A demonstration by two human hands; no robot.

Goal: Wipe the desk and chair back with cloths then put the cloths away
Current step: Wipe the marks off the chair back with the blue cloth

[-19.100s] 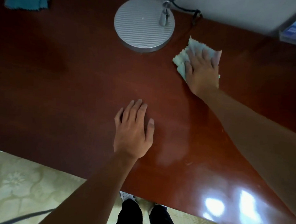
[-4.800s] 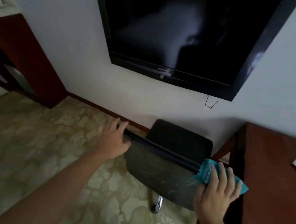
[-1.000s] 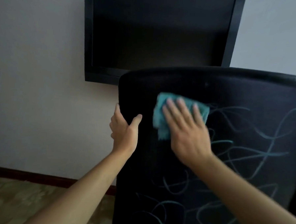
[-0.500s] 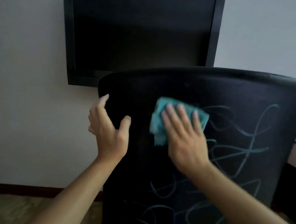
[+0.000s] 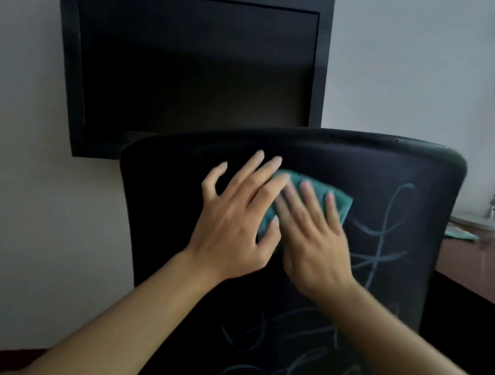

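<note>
Here, both hands work against the rear face of the black chair back (image 5: 399, 172), which stands upright in front of the camera. The right hand (image 5: 313, 242) lies flat on a folded teal cloth (image 5: 338, 202), fingers straight and slightly spread, pressing it against the upper middle of the chair back. The hand is motion-blurred. The left hand (image 5: 235, 224) sits just beside the right, its fingers extended and splayed; its index and middle fingers overlap the cloth's left edge, and its thumb rests at the cloth's lower left corner. Whether the thumb pinches the fabric cannot be told.

Pale teal scribble marks (image 5: 381, 243) cover the chair back to the right of and below the hands. The area to the left of the hands shows plain black.

Behind the chair, a dark flat screen (image 5: 189, 69) hangs on a light wall. At the right edge, a reddish-brown table (image 5: 466, 256) carries a round silver lamp base (image 5: 485, 221) and a second, pale cloth (image 5: 459, 234) lying just beside that base.
</note>
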